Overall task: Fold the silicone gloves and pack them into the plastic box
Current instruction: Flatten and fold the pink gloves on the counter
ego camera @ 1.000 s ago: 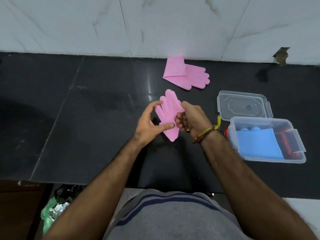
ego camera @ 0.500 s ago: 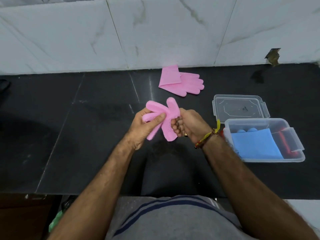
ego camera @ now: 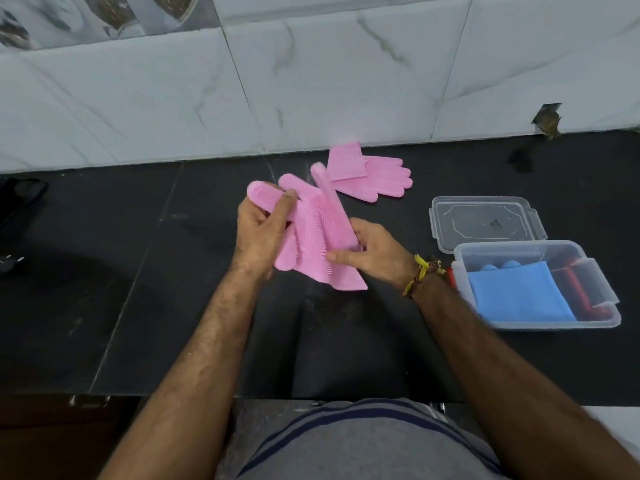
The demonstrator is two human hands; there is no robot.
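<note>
Both hands hold a pink silicone glove (ego camera: 317, 233) above the black surface (ego camera: 114, 271). The left hand (ego camera: 259, 233) grips its finger end, thumb pressed over one bristled finger; the right hand (ego camera: 372, 252) pinches the cuff end. A second pink glove (ego camera: 370, 174) lies flat near the marble wall, cuff folded over. To the right, a clear lid (ego camera: 485, 221) lies just behind an open plastic box (ego camera: 602, 313) holding a folded blue glove (ego camera: 519, 294) and red items (ego camera: 578, 289).

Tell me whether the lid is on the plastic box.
No, the lid lies on the counter behind the open plastic box.
</note>
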